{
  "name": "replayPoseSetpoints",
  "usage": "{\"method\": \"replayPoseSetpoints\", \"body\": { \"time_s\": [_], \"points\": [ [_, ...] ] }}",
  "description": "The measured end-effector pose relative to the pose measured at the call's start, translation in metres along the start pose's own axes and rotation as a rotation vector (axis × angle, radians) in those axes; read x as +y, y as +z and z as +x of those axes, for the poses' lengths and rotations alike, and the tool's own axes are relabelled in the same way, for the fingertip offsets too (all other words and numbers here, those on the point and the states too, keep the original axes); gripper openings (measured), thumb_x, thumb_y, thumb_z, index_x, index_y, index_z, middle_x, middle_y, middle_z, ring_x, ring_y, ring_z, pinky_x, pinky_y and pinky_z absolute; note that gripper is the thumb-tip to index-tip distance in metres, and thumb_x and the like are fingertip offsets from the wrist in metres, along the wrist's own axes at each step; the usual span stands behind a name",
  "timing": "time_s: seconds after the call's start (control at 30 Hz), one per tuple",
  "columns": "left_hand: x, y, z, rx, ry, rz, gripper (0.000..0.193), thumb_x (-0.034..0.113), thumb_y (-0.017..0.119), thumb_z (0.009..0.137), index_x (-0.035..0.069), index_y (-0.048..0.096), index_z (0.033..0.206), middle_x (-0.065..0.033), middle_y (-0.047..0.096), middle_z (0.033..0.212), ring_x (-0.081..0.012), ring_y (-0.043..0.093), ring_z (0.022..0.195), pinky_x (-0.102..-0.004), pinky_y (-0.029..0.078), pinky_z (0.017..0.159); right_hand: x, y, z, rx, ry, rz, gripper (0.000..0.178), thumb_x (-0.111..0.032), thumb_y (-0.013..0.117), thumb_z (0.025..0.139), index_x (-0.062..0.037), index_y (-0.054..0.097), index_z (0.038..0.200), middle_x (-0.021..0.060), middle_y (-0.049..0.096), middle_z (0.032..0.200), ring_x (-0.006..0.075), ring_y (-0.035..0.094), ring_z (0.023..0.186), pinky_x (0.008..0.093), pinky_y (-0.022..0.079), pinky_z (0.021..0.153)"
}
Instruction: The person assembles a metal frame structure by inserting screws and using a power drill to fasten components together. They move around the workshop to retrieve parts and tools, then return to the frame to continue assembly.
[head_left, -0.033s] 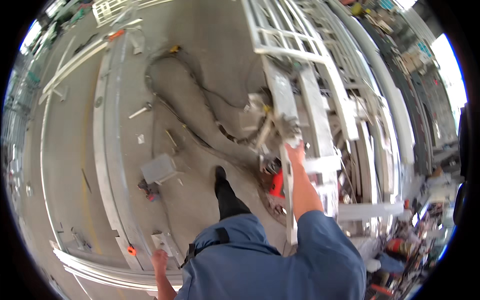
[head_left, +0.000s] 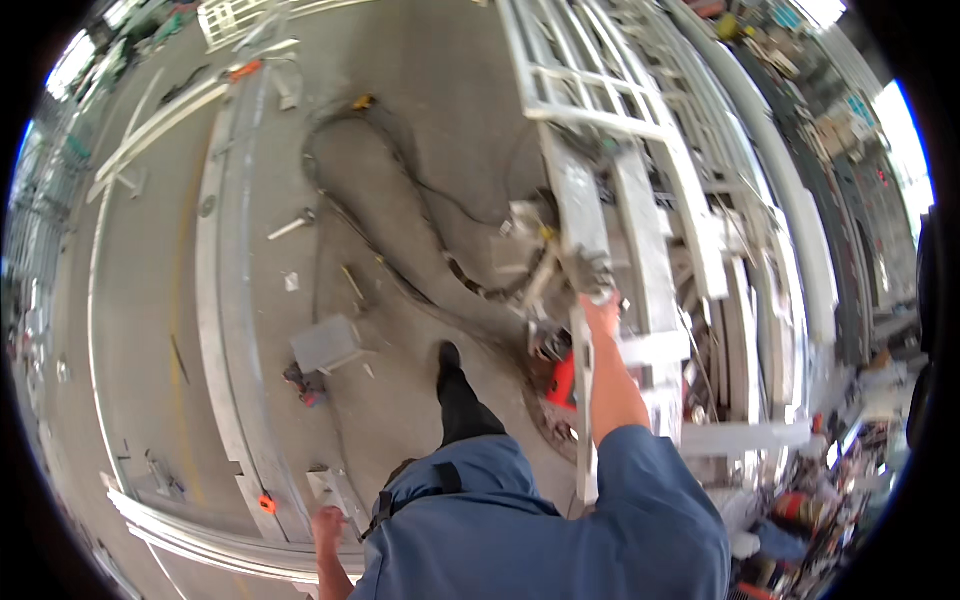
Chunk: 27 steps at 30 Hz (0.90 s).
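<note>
My right hand (head_left: 594, 276), in a grey work glove, lies on a long pale metal bar (head_left: 586, 420) in front of me to the right. Its fingers look spread over the bar, though slightly blurred. A second flat metal bar (head_left: 640, 215) runs alongside. Below the hand, between the bar and the floor, a red tool (head_left: 562, 382) is partly covered. My left hand (head_left: 328, 524) hangs low at my left side, bare, with fingers loosely curled and nothing visible in them. Nearest to it is a short pale metal piece (head_left: 340, 492).
White metal frames (head_left: 600, 110) and stacked profiles fill the right. A dark cable (head_left: 352, 230) loops over the floor. On the left lie a hammer (head_left: 292, 224), a grey box (head_left: 327, 343), a power tool (head_left: 303, 384), long metal profiles (head_left: 222, 300) and an orange tape measure (head_left: 267, 503).
The whole view has shifted slightly, so the floor and bars appear a little farther right and down. My right hand stays at the bar; my left hand still hangs at my side.
</note>
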<state>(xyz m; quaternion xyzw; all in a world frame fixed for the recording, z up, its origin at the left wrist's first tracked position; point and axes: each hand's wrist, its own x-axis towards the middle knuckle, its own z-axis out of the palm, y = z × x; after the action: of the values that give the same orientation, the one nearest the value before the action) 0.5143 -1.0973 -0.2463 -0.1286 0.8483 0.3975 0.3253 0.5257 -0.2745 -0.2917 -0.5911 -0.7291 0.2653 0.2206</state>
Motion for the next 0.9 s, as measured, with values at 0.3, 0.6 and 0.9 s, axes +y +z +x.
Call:
{"method": "replayPoseSetpoints", "body": {
  "time_s": [0.3,0.6,0.9],
  "points": [
    [0.151,-0.019,0.097,-0.072,-0.175,0.452,0.039,0.041,0.07,0.079,0.009,0.076,0.1,-0.0163,0.074,0.088,-0.0318,0.072,0.091,-0.0412,0.056,0.081,-0.009,0.092,0.082,0.024,0.219,-0.178,0.066,-0.033,0.079,0.067,0.0009,0.063,0.121,0.0217,0.069,0.118,0.0365,0.065,0.113,0.0452,0.052,0.098],
    [0.505,0.008,0.24,-0.208,0.464,0.282,0.074,0.05,0.078,0.082,-0.002,0.057,0.13,-0.0215,0.066,0.123,-0.0281,0.065,0.112,-0.041,0.053,0.092,-0.311,0.058,-0.049,-0.609,0.147,0.793,0.049,0.004,0.08,0.068,0.0037,0.063,0.114,0.0099,0.07,0.099,0.0185,0.066,0.083,0.0341,0.055,0.074],
    [0.63,0.05,0.212,-0.613,0.567,-0.31,0.049,0.022,0.082,0.085,-0.003,0.061,0.121,-0.0074,0.067,0.103,-0.0118,0.062,0.094,-0.0301,0.052,0.081,-0.471,0.048,-0.121,-0.725,-0.417,0.416,0.058,-0.011,0.079,0.079,0.0015,0.055,0.131,0.0132,0.07,0.107,0.0188,0.066,0.099,0.0329,0.052,0.089]
  ]
}}
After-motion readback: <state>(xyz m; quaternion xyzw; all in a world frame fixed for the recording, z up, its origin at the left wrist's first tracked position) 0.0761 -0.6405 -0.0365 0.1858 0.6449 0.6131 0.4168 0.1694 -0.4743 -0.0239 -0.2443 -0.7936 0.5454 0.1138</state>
